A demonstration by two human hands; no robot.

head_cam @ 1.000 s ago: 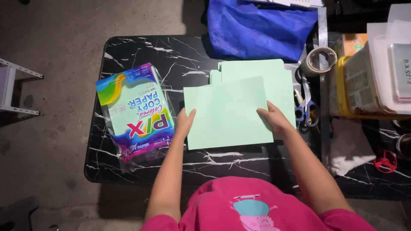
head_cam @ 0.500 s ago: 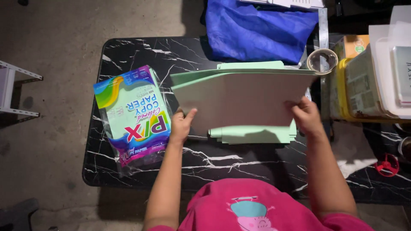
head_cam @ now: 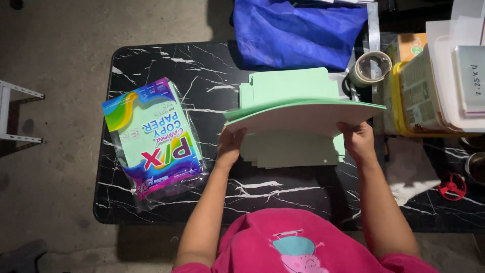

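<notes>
Both my hands hold a bowed stack of pale green paper sheets (head_cam: pixel 303 115) lifted above the black marble table (head_cam: pixel 151 60). My left hand (head_cam: pixel 231 144) grips its near left corner and my right hand (head_cam: pixel 357 139) grips its near right corner. Beneath it a flat pile of the same green paper (head_cam: pixel 293 86) lies on the table. An opened plastic pack of coloured copy paper (head_cam: pixel 154 136) lies to the left of my left hand.
A blue cloth bag (head_cam: pixel 298 30) sits at the table's far edge. A roll of clear tape (head_cam: pixel 371 68), a yellow-rimmed box (head_cam: pixel 404 96) and white containers (head_cam: pixel 454 65) crowd the right side. A small red object (head_cam: pixel 451 187) lies near the right front.
The green sheets lay flat under my hands, then both hands lifted them off the pile. They are now raised higher and bowed, their edge toward the camera.
</notes>
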